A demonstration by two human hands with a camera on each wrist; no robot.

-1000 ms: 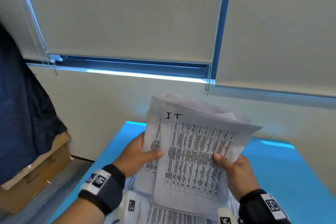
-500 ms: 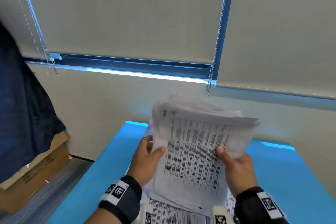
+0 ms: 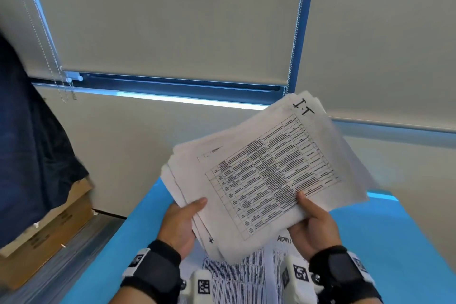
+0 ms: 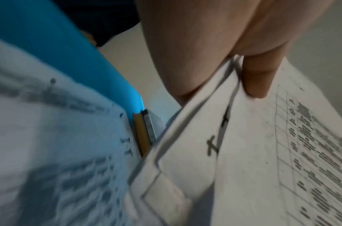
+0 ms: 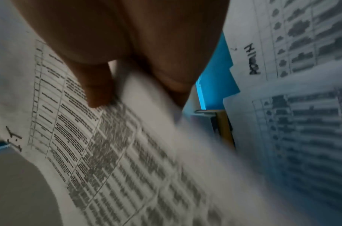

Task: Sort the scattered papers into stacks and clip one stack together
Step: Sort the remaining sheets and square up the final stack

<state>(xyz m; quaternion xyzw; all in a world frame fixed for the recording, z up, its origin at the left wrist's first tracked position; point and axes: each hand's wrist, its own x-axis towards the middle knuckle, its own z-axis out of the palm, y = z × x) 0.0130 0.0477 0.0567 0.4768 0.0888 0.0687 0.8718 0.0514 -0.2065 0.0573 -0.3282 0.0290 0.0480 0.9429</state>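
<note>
Centre right of the head view, a stack (image 3: 266,175) of printed sheets marked "I.T" was held above a blue table (image 3: 394,242), tilted toward the upper right. At the stack's lower left edge, the left hand (image 3: 180,224) pinched it, thumb on top and fingers beneath. At the lower right, the right hand (image 3: 313,224) pinched it the same way. Below them, at the bottom of the frame, more papers (image 3: 246,279) lay flat on the table, one marked "Admin". Cardboard boxes (image 3: 47,237) stood at lower left.

Blue table (image 3: 385,242) here, printed sheets (image 3: 244,276) lying flat on its near end, one marked "Admi".
</note>
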